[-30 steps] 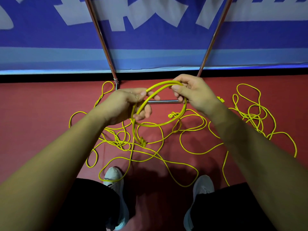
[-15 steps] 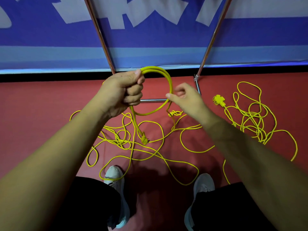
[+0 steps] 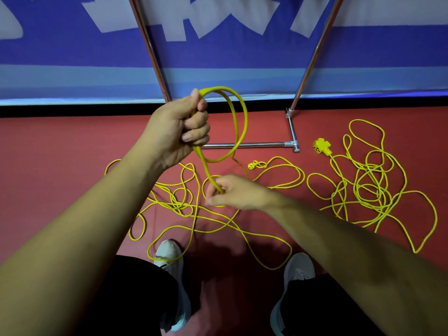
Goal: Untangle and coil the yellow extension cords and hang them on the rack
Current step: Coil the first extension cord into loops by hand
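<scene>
coil (image 3: pixel 243 122): yellow loops held up in left hand (image 3: pixel 178 129), fist closed round them | strand (image 3: pixel 206 169): drops from that fist to right hand (image 3: pixel 238 193) just below, fingers curled, pinching it | cord (image 3: pixel 219 217): tangled on floor under both hands | socket (image 3: pixel 321 147) and second tangle (image 3: pixel 371 190): right of right hand | rack (image 3: pixel 261 143): base bar beyond the hands

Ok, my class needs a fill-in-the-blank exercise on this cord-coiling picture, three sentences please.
The left hand grips a coil of ____ cord.
The right hand pinches the strand hanging from that coil, ____ the left hand.
The socket block lies on the ____ floor.
Missing words: yellow; below; red.
</scene>
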The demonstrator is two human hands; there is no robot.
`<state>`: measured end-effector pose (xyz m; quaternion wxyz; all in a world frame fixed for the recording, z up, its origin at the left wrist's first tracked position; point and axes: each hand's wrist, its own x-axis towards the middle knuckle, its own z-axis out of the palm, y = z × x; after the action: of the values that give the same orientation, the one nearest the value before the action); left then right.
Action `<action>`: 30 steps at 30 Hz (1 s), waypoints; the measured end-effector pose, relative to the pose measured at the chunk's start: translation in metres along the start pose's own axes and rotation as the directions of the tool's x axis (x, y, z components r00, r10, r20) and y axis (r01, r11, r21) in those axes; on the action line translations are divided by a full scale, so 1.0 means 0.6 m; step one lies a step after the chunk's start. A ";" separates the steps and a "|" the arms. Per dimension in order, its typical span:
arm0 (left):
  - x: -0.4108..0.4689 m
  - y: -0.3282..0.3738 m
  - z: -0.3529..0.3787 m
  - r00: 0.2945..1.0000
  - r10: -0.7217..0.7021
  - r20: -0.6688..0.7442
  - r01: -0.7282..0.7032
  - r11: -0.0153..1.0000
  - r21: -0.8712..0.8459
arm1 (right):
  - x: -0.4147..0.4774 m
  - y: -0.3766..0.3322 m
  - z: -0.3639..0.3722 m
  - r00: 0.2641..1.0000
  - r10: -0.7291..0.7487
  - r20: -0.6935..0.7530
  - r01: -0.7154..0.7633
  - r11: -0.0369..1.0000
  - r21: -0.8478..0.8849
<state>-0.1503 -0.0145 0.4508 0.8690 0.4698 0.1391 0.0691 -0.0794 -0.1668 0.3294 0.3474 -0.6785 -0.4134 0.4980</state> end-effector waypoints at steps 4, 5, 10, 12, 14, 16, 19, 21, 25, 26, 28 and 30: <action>0.000 0.008 -0.021 0.999 0.024 -0.047 -0.026 0.999 -0.029 | -0.008 0.025 -0.049 0.991 0.069 -0.119 -0.085 0.986 -0.144; 0.001 0.009 -0.025 0.998 0.029 -0.057 -0.031 0.999 -0.036 | -0.011 0.031 -0.062 0.987 0.094 -0.132 -0.117 0.978 -0.176; 0.004 0.014 -0.034 0.995 0.050 -0.091 -0.054 0.998 -0.040 | -0.023 0.071 -0.106 0.947 0.263 -0.182 -0.315 0.872 -0.374; 0.004 0.016 -0.035 0.993 0.057 -0.105 -0.061 0.998 -0.030 | -0.027 0.082 -0.120 0.923 0.274 -0.268 -0.374 0.803 -0.465; 0.005 0.016 -0.035 0.989 0.056 -0.133 -0.058 0.998 -0.008 | -0.025 0.086 -0.126 0.898 0.260 -0.354 -0.412 0.780 -0.472; 0.005 0.014 -0.036 0.987 0.059 -0.151 -0.058 0.998 0.010 | -0.020 0.078 -0.124 0.839 0.322 -0.438 -0.451 0.863 -0.229; 0.005 0.012 -0.038 0.984 0.055 -0.171 -0.049 0.998 0.039 | -0.016 0.053 -0.125 0.738 0.477 -0.476 -0.313 0.868 0.385; 0.006 0.010 -0.040 0.982 0.042 -0.183 -0.031 0.997 0.067 | -0.018 0.032 -0.136 0.721 0.477 -0.503 -0.104 0.792 0.602; 0.008 0.000 -0.042 0.979 -0.020 -0.201 0.037 0.996 0.080 | -0.025 -0.004 -0.152 0.708 0.233 -0.667 0.242 0.807 0.538; 0.010 -0.001 -0.041 0.977 -0.035 -0.209 0.054 0.995 0.083 | -0.026 -0.011 -0.152 0.712 0.166 -0.683 0.298 0.809 0.506; 0.011 -0.003 -0.040 0.973 -0.070 -0.219 0.090 0.992 0.086 | -0.028 -0.026 -0.154 0.735 0.037 -0.677 0.392 0.792 0.468; 0.011 -0.002 -0.043 0.967 -0.112 -0.229 0.132 0.988 0.075 | -0.031 -0.043 -0.158 0.780 -0.097 -0.619 0.455 0.767 0.453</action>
<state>-0.1521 0.0070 0.4353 0.8285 0.4880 0.2677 0.0618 0.0033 -0.1785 0.3845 0.7153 -0.5824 -0.2201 0.3175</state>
